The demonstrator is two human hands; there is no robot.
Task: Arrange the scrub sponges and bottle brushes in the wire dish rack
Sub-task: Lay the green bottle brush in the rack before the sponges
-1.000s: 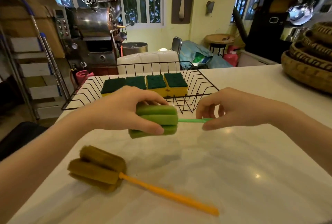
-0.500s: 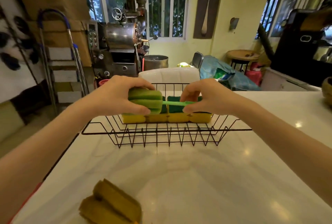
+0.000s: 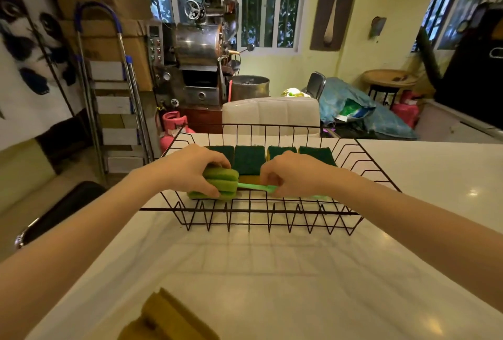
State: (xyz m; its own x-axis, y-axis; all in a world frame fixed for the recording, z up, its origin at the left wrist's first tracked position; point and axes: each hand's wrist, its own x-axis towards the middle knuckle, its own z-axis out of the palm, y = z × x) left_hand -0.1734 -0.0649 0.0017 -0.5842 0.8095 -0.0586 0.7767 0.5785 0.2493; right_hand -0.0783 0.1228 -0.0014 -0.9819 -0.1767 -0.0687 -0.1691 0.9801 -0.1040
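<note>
A black wire dish rack [image 3: 258, 213] stands on the white counter ahead of me. Several yellow scrub sponges with dark green tops [image 3: 249, 160] lie in a row along its back. My left hand [image 3: 190, 168] grips the foam head of a green bottle brush [image 3: 221, 183], low inside the rack in front of the sponges. My right hand [image 3: 296, 173] pinches the brush's thin green handle. The brush lies level, head to the left. A yellow-brown bottle brush head [image 3: 166, 318] rests on the counter at the bottom edge; its handle is out of view.
The white counter [image 3: 272, 271] runs from me to the rack and off to the right. Beyond its far edge are a white chair back [image 3: 270, 115], a pink gas cylinder [image 3: 172, 128] and a metal machine [image 3: 198, 64]. A step ladder [image 3: 114, 89] stands at left.
Both hands carried the green brush from above the counter forward over the rack, then lowered it inside, in front of the sponges. My view rose, so the yellow-brown brush slid to the bottom edge.
</note>
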